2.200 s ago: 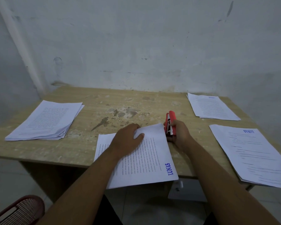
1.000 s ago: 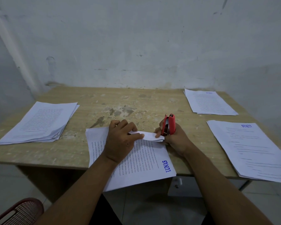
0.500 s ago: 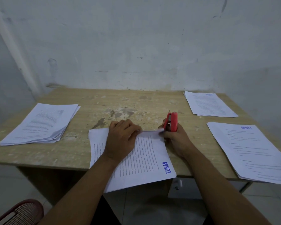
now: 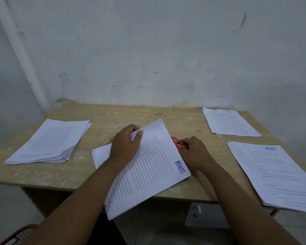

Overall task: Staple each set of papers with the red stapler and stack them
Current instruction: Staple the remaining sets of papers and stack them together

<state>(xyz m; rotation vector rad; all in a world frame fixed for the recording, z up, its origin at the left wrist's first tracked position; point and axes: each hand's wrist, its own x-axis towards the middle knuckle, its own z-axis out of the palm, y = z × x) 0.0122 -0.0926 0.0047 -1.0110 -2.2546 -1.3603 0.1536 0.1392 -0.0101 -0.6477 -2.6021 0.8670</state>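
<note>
Pinching paper set edge: left hand fingers | right hand fingers grip red stapler

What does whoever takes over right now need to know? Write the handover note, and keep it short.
Left hand: grips the top corner of the paper set, which is lifted and tilted over the front edge of the table.
Right hand: holds the red stapler low beside that set.
Left stack: a fanned pile, probably the finished sets.
Far right pile and near right pile: lying flat, no hand on them.
Done: no staple is visible in the held set, so check it.
Left: put this set on the left stack, then staple sets from the right piles.
</note>
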